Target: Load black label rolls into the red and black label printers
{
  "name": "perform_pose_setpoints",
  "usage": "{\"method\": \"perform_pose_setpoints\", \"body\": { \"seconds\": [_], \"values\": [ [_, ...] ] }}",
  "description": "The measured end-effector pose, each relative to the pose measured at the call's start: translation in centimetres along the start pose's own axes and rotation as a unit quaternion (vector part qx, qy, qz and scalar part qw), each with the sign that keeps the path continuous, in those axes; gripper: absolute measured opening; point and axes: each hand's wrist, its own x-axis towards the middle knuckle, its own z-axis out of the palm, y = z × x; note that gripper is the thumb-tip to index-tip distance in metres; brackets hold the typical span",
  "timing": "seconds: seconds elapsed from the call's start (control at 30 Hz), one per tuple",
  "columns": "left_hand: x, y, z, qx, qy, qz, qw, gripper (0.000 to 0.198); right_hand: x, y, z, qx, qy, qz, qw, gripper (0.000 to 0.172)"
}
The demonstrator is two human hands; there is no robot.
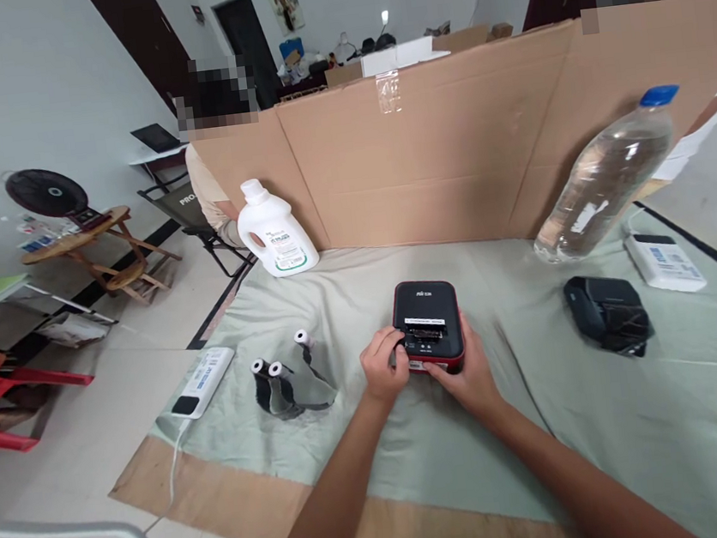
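Handling the black-and-red box (pixel 425 300): it sits mid-bench (pixel 241 490), top up, with a narrow slot (pixel 427 333) showing near its near end.
Left hand (pixel 385 364): fingers curled against the box's left edge, beside the slot; from here I cannot tell whether they pinch or merely press.
Right hand (pixel 472 374): my fingers wrap the right side, thumb on the near edge, grasping the box steady.
Progress at the slot: the box is placed and braced; I judge the slot work under way, and cannot tell how much is left.
White-ended bundle (pixel 287 385): left of the box, untouched, well apart.
Black glossy device (pixel 608 316): towards the right edge, untouched.
White adapters: one (pixel 206 381) by the left edge, one (pixel 663 260) by the right.
Far corners: white jug (pixel 281 239) left, water bottle (pixel 607 180) right.
Cardboard panel (pixel 412 168): walls off the far edge; nothing blocks my hands' approach from the near edge.
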Motion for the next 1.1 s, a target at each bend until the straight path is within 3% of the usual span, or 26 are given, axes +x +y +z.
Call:
{"method": "perform_pose_setpoints", "body": {
  "seconds": [0.23,0.43,0.5,0.57,0.63,0.73,0.9,1.0,1.1],
  "values": [
    [-0.3,-0.3,0.3,0.001,-0.001,0.003,1.0,0.024,-0.1,0.0,-0.3,-0.008,0.004,0.024,1.0,0.109],
    [-1.0,0.0,0.4,-0.009,0.028,0.015,0.999,0.02,3.4,-0.6,-3.3,0.036,0.006,-0.027,0.999,0.041],
    [-1.0,-0.1,0.4,-0.013,0.036,0.009,0.999,0.019,5.9,-0.9,-4.3,-0.003,-0.022,-0.025,0.999,0.034],
    [-1.0,-0.3,0.4,-0.01,0.043,0.0,0.999,0.021,8.6,-1.5,-4.8,-0.074,-0.089,-0.049,0.992,0.031],
    [-1.0,-0.5,0.4,-0.001,0.045,0.002,0.999,0.024,11.0,-2.5,-4.5,-0.155,-0.182,-0.098,0.966,0.032],
    [-0.9,-0.7,0.4,0.03,0.047,-0.003,0.998,0.026,13.7,-4.4,-3.3,-0.276,-0.305,-0.136,0.901,0.034],
    [-0.8,-0.5,0.1,0.057,0.023,-0.032,0.998,0.026,15.2,-7.1,-0.5,-0.417,-0.435,-0.045,0.797,0.016],
    [-0.7,-0.4,-0.1,0.06,0.02,-0.042,0.997,0.023,15.3,-7.9,0.4,-0.432,-0.444,-0.02,0.785,0.012],
    [-0.6,-0.3,-0.3,0.056,0.019,-0.052,0.997,0.023,14.8,-8.4,-0.2,-0.438,-0.436,-0.022,0.786,0.013]
  ]
}}
